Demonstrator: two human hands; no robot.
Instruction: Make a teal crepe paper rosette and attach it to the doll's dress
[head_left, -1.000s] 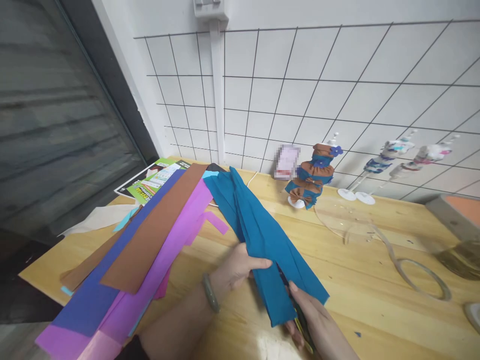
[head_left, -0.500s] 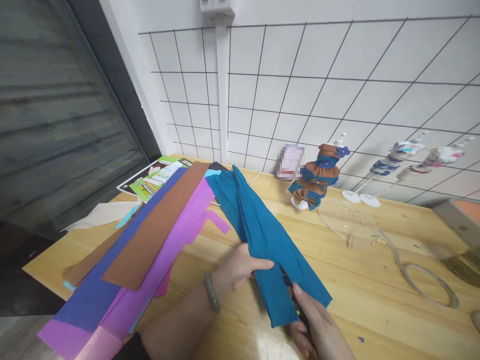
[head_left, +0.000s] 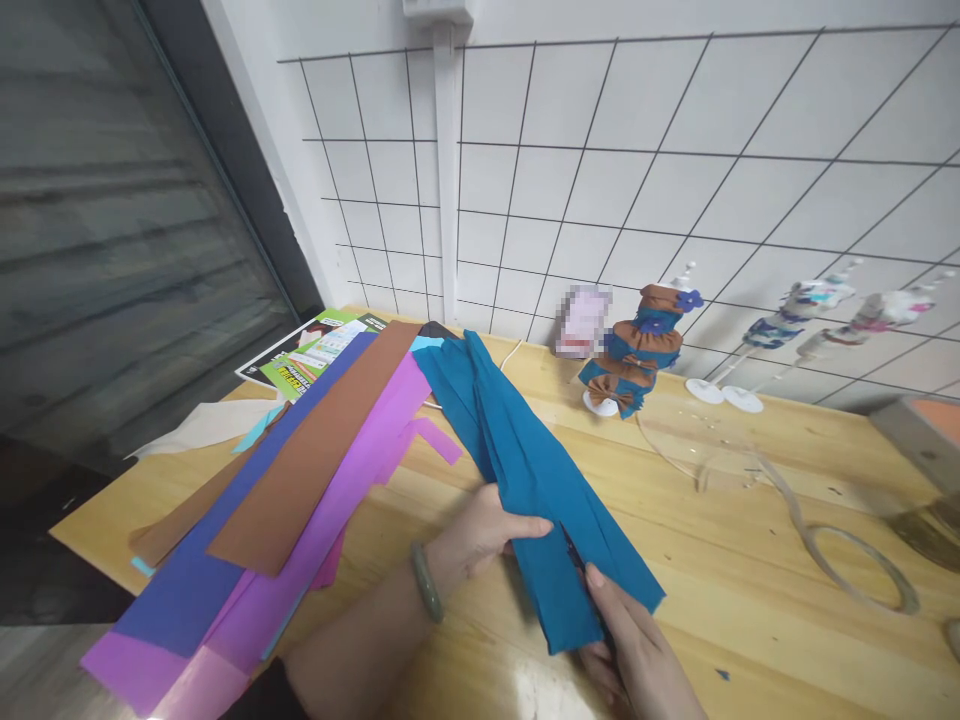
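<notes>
A long folded strip of teal crepe paper [head_left: 517, 450] lies on the wooden table [head_left: 720, 560]. My left hand [head_left: 480, 535] pinches its left edge near the lower end, thumb lying on top of the paper. My right hand [head_left: 634, 645] is closed on dark scissors [head_left: 581, 565], whose blades sit in a slit running up from the strip's lower end. Most of the scissors is hidden by the paper and my fingers.
Brown [head_left: 315, 455], blue [head_left: 225, 560] and magenta [head_left: 352, 480] paper strips lie fanned out at the left over a green leaflet [head_left: 315, 355]. A paper-dressed figure [head_left: 637, 350] and two decorated sticks on stands [head_left: 757, 345] stand by the grid wall. A clear tape loop [head_left: 855, 570] lies at right.
The slit in the teal strip has grown a little longer as the scissors moved up it. My left hand keeps its hold. The view tilted slightly.
</notes>
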